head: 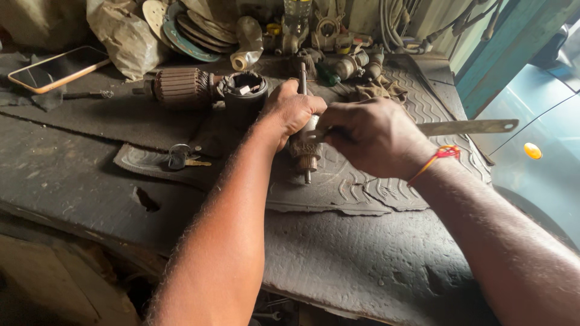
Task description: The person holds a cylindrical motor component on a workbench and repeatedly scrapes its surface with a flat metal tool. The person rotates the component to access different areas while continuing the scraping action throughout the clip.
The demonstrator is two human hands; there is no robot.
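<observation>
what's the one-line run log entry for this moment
left hand: holds small grimy motor armature upright | right hand: grip on flat grey metal blade laid against it | surface: dark rubber mat | nearby: keys

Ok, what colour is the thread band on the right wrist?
Red with orange-yellow strands, a thin thread band tied at the wrist of the right hand; the head view shows it clearly.

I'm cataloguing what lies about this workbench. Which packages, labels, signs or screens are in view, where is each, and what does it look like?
Smartphone with orange-edged case: far left of the bench, lying flat, its dark rectangular screen blank and glossy.
Crumpled grey-brown plastic bag: back left, beside a stack of round discs.
Clear plastic bottle: back centre, upright, top cut off by the frame.
No signs or readable labels show.
</observation>
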